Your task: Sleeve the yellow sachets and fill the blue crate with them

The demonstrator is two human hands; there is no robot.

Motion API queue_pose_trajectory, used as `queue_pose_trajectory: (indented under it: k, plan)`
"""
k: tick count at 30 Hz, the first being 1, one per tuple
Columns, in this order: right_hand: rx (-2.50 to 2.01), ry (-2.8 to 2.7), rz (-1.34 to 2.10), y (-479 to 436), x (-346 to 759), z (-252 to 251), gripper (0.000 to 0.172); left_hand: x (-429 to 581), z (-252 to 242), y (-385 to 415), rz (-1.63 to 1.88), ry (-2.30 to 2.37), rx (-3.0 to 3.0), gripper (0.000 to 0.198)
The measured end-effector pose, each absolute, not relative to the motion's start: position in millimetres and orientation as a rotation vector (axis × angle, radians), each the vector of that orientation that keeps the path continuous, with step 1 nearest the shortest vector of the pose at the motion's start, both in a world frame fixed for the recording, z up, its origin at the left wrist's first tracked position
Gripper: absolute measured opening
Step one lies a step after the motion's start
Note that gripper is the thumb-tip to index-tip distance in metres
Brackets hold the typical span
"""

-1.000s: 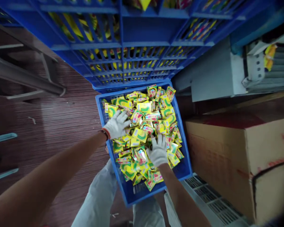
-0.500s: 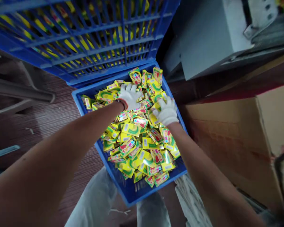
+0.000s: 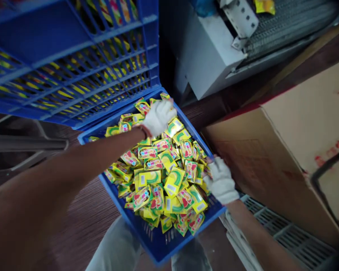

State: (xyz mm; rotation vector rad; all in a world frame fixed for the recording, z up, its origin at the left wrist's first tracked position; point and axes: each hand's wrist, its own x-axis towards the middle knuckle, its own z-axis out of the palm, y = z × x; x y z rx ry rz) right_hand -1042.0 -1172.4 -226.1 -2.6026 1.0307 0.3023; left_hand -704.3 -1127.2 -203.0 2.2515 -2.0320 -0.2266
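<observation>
A shallow blue plastic crate (image 3: 155,253) holds a heap of small yellow, green and red printed packets (image 3: 149,177). My left hand (image 3: 158,117), in a white glove, lies over the packets near the far right corner. Its fingers are slightly bent and loosely apart, and what lies under the palm is hidden. On the right side rim is my right hand (image 3: 222,181), also gloved. Its thumb is on the inner side and its fingers bend over the rim, closed on the crate.
A taller blue slatted crate (image 3: 115,56) full of similar packets stands against the far side. To the right are a cardboard box (image 3: 243,158) and a grey machine (image 3: 211,56) with a mesh belt (image 3: 288,30). A pale slatted crate (image 3: 293,233) lies below the box.
My right hand has moved off the packets, nearer to me, onto the right rim. My left hand has shifted toward the far right corner. The view has turned right.
</observation>
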Motion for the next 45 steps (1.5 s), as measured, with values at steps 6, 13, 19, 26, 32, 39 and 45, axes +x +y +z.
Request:
queue_pose_trajectory:
  k: [6, 13, 19, 26, 32, 39, 45]
  plan:
    - [-2.658, 1.296, 0.520, -1206, -1086, -288, 0.057, -692, -217, -1190, -0.227, -2.065, 2.442, 0.039]
    - [-2.416, 1.328, 0.570, -1219, -1081, -284, 0.054, -775, -226, -1077, -0.366, -2.018, 2.349, 0.034]
    - [-2.593, 1.326, 0.445, -1159, -1065, -246, 0.072, -872, -230, -1001, -0.660, -1.971, 2.293, 0.056]
    - [-2.630, 0.695, 0.593, -1032, -1073, -214, 0.069, -891, -185, -909, -0.835, -2.127, 2.234, 0.058]
    - [-2.645, 0.959, 0.750, -1055, -1020, -235, 0.063, -862, -213, -909, -0.788, -2.064, 2.303, 0.062]
    - [-2.614, 1.000, 0.881, -975, -1046, -204, 0.058, -937, -193, -851, -0.867, -2.141, 2.043, 0.063]
    - [-2.612, 1.117, 0.865, -987, -1043, -210, 0.056, -873, -216, -854, -0.751, -2.252, 1.873, 0.042]
